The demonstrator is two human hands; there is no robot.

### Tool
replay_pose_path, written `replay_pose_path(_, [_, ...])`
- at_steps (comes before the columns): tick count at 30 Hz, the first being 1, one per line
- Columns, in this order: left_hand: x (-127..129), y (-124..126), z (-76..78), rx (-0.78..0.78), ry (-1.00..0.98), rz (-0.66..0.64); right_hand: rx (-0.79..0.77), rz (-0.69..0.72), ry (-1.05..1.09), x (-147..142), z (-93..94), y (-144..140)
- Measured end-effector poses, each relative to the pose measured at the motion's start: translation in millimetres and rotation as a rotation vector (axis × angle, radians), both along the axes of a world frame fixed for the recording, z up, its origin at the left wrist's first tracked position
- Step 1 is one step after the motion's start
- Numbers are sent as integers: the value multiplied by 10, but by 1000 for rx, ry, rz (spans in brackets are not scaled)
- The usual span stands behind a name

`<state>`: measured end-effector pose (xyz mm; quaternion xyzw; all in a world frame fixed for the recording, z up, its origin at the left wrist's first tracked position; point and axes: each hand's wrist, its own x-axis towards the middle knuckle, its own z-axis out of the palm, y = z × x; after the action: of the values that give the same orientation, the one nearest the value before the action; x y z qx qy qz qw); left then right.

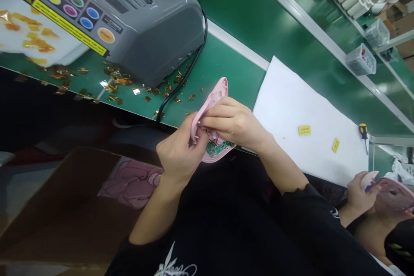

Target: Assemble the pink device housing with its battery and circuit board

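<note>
My left hand (179,153) is closed around the edge of a pink plastic housing (210,100), its thumb on the inner side. This shell half stands tilted up, hinged away from a second pink half below. In the lower half (217,156) lies a green circuit board (221,148), and red and black wires (214,139) run up from it. My right hand (234,121) reaches between the two halves with its fingers pressed together near the wires. What those fingertips pinch, if anything, is hidden behind the shell and fingers.
A grey tape dispenser (155,30) with a lit display stands at upper left, its black cable (190,67) crossing the bench. Amber tape scraps (119,79) lie around. White sheet (291,99) holds yellow labelled pieces (304,130) and a screwdriver (363,133). A co-worker's hand (360,194) is at right.
</note>
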<state>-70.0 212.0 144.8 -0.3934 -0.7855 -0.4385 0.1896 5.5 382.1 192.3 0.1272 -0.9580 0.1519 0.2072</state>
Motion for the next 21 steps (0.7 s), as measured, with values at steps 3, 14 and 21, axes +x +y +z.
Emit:
replay_pose_path(3, [4,6,-17,12,12,10,39,6,10,5,-2,32])
replay_pose_path(14, [-27,-46,-133,-14,-197,87,186,-152,-183,256,-130,10])
replay_pose_path(21, [-86,-98,-167,-30,-31,86,150,-234,-104,240,6,-86])
